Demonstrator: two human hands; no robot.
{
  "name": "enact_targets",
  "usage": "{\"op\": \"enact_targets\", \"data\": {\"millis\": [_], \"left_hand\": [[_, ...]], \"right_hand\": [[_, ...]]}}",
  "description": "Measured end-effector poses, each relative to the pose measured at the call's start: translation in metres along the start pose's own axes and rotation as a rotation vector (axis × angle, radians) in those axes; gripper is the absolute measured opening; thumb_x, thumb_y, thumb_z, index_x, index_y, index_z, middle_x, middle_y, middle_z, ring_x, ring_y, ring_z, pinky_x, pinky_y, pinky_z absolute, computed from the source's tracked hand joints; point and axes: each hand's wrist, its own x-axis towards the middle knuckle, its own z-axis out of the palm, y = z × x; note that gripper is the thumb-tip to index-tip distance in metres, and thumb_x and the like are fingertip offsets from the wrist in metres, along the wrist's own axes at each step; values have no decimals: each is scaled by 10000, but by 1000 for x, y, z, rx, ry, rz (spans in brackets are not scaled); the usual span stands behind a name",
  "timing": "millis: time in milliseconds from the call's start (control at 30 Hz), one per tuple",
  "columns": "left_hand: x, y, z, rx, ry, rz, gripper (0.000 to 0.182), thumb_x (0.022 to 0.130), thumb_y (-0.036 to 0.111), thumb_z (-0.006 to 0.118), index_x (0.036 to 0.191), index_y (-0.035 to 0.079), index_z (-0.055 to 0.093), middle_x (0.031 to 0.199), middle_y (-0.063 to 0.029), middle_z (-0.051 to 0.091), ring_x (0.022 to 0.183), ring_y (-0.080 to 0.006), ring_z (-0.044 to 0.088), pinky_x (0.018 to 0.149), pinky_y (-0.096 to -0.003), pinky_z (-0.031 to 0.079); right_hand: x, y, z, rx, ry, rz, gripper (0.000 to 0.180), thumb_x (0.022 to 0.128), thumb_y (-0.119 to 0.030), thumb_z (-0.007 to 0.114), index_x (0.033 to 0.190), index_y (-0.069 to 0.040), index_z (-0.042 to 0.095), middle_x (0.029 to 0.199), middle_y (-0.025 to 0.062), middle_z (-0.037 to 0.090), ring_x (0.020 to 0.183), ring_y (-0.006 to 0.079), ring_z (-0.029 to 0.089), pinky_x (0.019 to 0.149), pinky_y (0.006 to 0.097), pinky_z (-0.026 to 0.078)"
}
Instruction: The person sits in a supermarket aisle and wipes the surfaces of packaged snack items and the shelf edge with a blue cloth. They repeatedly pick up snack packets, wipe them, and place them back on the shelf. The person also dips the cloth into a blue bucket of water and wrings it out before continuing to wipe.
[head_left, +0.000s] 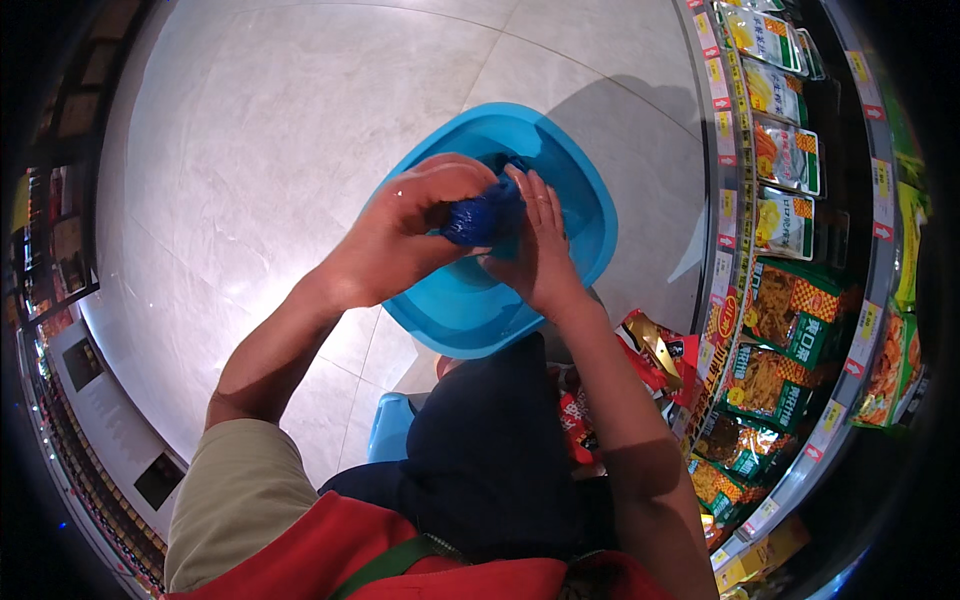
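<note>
A wet, dark blue cloth (474, 220) is bunched up between my two hands over a light blue plastic basin (600, 202). My left hand (420, 214) curls around it from the left, thumb below and fingers on top. On the other side, my right hand (538, 240) grips the cloth's far part, its fingers pointing forward and largely straight. Water glistens on the left fingers and on the cloth. The basin holds some water, though my hands hide much of the inside.
Shelves (750, 180) of packaged food run along the right side. Red snack bags (664, 356) lie low beside my right forearm. A light blue plastic stool (390, 427) shows by my leg. Grey floor tiles (300, 97) spread ahead and left; more shelving (97, 420) lines the left.
</note>
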Motion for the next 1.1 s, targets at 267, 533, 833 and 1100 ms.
{"op": "enact_targets", "data": {"millis": [267,533,833,1100], "left_hand": [[-39,-9,-12,-637,267,-184,505,747,139,800,1203,75,594,1194,-132,611,1115,-284,603,1014,-419,465],[-39,-87,20,-677,329,-879,956,840,444,728,1496,-25,216,1496,-281,298,1333,-446,394,1125,-542,311],[31,-144,38,-1387,206,-889,871,884,602,572,1486,42,285,1442,-204,438,1329,-358,441,1072,-530,394],[6,-91,33,-1303,-107,-424,1021,739,614,736,1512,119,290,1460,-189,409,1308,-355,464,1035,-429,461]], "right_hand": [[20,14,-10,823,-52,173,504,761,-51,757,1231,-83,579,1251,184,578,1187,313,549,1045,411,415],[-12,-23,-32,483,10,154,541,662,23,668,1190,-17,554,1143,131,606,1105,242,584,1012,349,426],[-12,-17,-58,1259,-239,309,655,692,38,639,1322,-49,486,1281,124,530,1190,259,542,1041,375,436],[4,-4,-72,1641,-240,364,536,893,-104,564,1386,14,388,1250,152,528,1113,266,579,958,402,515]]}}
